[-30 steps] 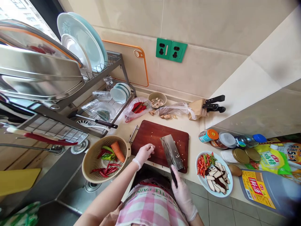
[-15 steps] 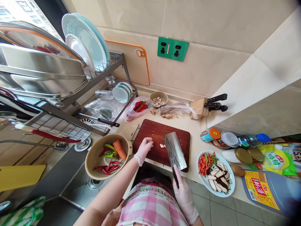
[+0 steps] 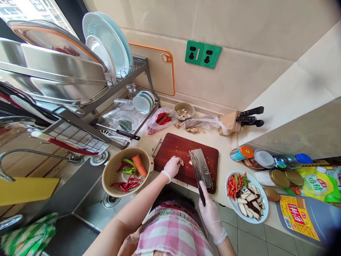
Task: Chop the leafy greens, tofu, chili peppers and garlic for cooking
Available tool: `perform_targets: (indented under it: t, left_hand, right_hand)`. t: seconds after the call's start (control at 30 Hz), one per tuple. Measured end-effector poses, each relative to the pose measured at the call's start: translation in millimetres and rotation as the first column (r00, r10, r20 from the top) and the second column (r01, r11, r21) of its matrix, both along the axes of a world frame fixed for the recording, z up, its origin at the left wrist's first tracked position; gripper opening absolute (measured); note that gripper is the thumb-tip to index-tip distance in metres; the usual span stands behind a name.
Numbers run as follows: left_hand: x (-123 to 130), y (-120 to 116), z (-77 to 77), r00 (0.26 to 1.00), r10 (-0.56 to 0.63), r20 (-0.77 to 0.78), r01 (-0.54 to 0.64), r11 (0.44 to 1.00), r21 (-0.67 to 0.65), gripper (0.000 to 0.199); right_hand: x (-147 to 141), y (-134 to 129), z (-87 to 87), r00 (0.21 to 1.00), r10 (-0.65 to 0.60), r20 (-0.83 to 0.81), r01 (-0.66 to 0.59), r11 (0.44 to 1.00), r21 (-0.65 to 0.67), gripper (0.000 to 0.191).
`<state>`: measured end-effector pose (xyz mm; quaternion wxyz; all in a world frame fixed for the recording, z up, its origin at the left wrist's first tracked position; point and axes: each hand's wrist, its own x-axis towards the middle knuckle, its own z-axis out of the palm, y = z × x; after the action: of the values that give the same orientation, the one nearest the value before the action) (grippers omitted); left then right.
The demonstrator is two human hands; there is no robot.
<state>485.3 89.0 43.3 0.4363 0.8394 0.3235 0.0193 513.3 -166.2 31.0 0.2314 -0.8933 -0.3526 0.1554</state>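
My right hand (image 3: 210, 209), in a clear glove, is wrapped round the black handle of a cleaver (image 3: 200, 169). The broad blade lies over the right part of a dark red-brown cutting board (image 3: 170, 149), with pale bits stuck to it. My left hand (image 3: 172, 167), also gloved, is over the board's near left part. Its fingers are pinched on a small pale piece that looks like a garlic clove (image 3: 181, 163). More small white bits lie on the board by the blade's left edge.
Left of the board, a beige colander (image 3: 106, 177) with a carrot and peppers stands by the sink (image 3: 82, 209). To the right is a plate (image 3: 262, 217) of sliced peppers and mushrooms. Behind are a small basket (image 3: 183, 105), bagged red peppers (image 3: 163, 119) and a knife block (image 3: 230, 122).
My left hand has moved right, towards the blade, and its fingers have closed on the small pale piece from the board. The cleaver stays in my right hand, over the board's right part.
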Motion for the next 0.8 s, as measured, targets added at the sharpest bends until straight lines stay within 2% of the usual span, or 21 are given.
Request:
perform_targets:
  t: [0.07,0.17,0.3,0.43,0.53,0.63,0.7,0.73,0.8]
  left_hand:
    - [4,-1,3.4,0.994,-0.060,-0.091,0.065,0.996,0.058,0.017]
    - [5,1,9.3,0.982,-0.061,-0.177,0.073,0.996,0.060,0.014]
    - [-3,10,12.4,0.967,0.079,-0.243,-0.069,0.996,0.047,0.019]
    - [-15,17,6.4,0.968,0.239,-0.073,-0.240,0.971,0.006,0.027]
    - [-20,19,0.9,0.917,0.393,0.072,-0.383,0.916,-0.118,0.036]
    - [-21,23,-4.4,0.849,0.524,0.072,-0.462,0.801,-0.381,0.050]
    - [-18,24,-8.6,0.826,0.557,0.080,-0.436,0.723,-0.537,0.058]
    - [-16,24,-10.9,0.822,0.561,0.099,-0.410,0.703,-0.581,0.062]
    - [-9,20,-15.1,0.820,0.550,0.157,-0.358,0.708,-0.609,0.065]
  right_hand:
    - [-1,-5,-1.2,1.000,-0.015,0.000,0.015,1.000,0.003,0.061]
    - [-5,-12,-7.6,1.000,-0.006,0.014,0.006,1.000,0.017,0.062]
    - [-11,-11,-11.1,0.999,0.023,0.048,-0.024,0.999,0.024,0.065]
    - [-15,3,-8.3,0.991,0.050,0.127,-0.049,0.999,-0.011,0.061]
    - [-18,16,-9.9,0.987,0.105,0.124,-0.082,0.981,-0.177,0.064]
    - [-18,23,-13.1,0.986,0.160,0.047,-0.138,0.944,-0.300,0.077]
    - [-17,21,-13.6,0.986,0.166,0.032,-0.152,0.955,-0.255,0.079]
    - [-16,20,-13.0,0.986,0.161,0.031,-0.152,0.967,-0.205,0.078]
    - [-13,15,-10.1,0.992,0.128,0.023,-0.125,0.988,-0.088,0.073]
